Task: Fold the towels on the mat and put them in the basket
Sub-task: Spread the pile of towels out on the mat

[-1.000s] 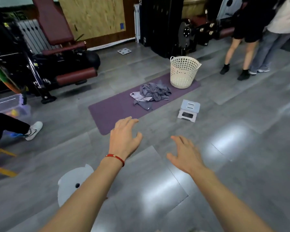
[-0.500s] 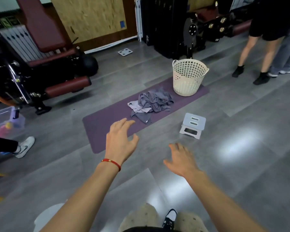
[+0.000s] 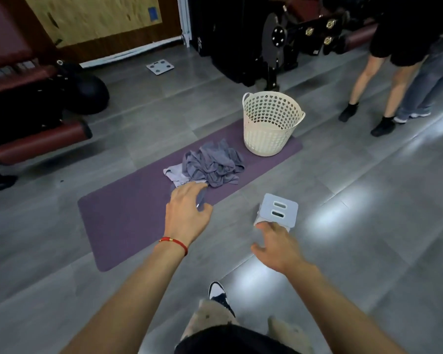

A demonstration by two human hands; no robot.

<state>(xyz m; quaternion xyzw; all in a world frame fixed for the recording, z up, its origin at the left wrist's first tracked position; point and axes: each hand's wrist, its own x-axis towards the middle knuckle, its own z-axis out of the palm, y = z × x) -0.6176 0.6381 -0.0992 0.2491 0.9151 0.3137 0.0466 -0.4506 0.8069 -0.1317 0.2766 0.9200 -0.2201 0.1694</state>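
A crumpled heap of grey towels lies on a purple mat on the floor, with a paler lilac towel poking out at its left. A cream perforated basket stands upright on the mat's far right end, beside the heap. My left hand, with a red string at the wrist, hovers with relaxed fingers over the mat just in front of the towels and holds nothing. My right hand is spread open in the air, near a small stool.
A small grey plastic step stool stands on the floor right of the mat. Two people's legs are at the far right. Gym machines and a padded bench line the back and left. A scale lies near the wall.
I have walked closer to the mat, so towels, basket and stool look larger and nearer. Both hands stay outstretched and now reach the near edge of the towel heap and the stool.
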